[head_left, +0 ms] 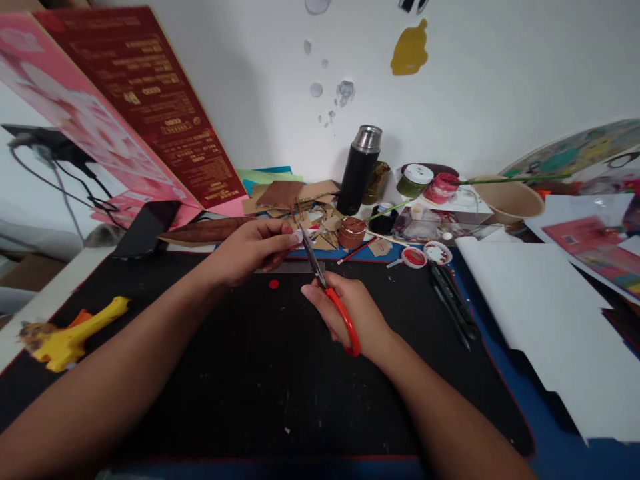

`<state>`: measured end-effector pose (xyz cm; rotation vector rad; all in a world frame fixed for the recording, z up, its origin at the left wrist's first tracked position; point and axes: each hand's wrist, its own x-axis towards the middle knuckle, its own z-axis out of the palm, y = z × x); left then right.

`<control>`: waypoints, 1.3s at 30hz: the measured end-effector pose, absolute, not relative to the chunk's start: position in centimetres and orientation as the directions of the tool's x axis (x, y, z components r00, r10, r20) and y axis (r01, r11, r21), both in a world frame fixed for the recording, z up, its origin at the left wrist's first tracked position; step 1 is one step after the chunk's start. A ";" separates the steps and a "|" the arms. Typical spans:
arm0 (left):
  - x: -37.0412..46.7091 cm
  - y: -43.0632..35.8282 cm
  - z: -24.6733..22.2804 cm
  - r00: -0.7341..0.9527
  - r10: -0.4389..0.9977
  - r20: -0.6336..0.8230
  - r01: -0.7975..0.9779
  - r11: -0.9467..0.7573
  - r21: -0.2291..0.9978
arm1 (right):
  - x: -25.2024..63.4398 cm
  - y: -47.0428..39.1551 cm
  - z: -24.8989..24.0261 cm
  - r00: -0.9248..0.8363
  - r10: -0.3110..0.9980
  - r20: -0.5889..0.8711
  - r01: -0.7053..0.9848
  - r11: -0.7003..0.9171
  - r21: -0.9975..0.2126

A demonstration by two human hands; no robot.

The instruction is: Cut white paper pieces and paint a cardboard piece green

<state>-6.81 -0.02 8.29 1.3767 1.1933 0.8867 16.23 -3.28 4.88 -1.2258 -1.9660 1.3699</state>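
My left hand (pixel 260 247) pinches a small white piece (pixel 299 236), perhaps paper, with a bit of red at its right side. My right hand (pixel 350 307) is wrapped round the red handles of a pair of scissors (pixel 343 317). The scissors' blades point up and away, right beside the white piece; whether they touch it I cannot tell. Below my left hand a small red disc (pixel 273 284) lies on the black mat (pixel 240 380). Between my hands and the mat, part of a clear strip shows, partly hidden by my fingers.
Behind my hands stand a black thermos (pixel 358 170), an open brown paint jar (pixel 351 233) and cardboard scraps (pixel 285 194). A yellow glue gun (pixel 75 337) and a phone (pixel 147 230) lie left. Dark pens (pixel 450 303) and white paper (pixel 555 333) lie right.
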 end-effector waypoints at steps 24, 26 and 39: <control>-6.6 0.0 8.4 0.197 0.975 -0.106 0.124 0.082 0.989 | 16.4 -3.3 5.0 -0.531 0.838 -0.125 0.442 0.148 -0.884; -6.6 0.1 8.3 0.192 0.974 -0.123 0.094 0.107 0.990 | 16.4 -3.3 5.0 -0.530 0.838 -0.133 0.442 0.139 -0.886; -6.9 0.4 8.1 0.172 0.970 -0.175 0.038 0.171 0.985 | 16.4 -3.2 5.2 -0.544 0.829 -0.126 0.453 0.164 -0.876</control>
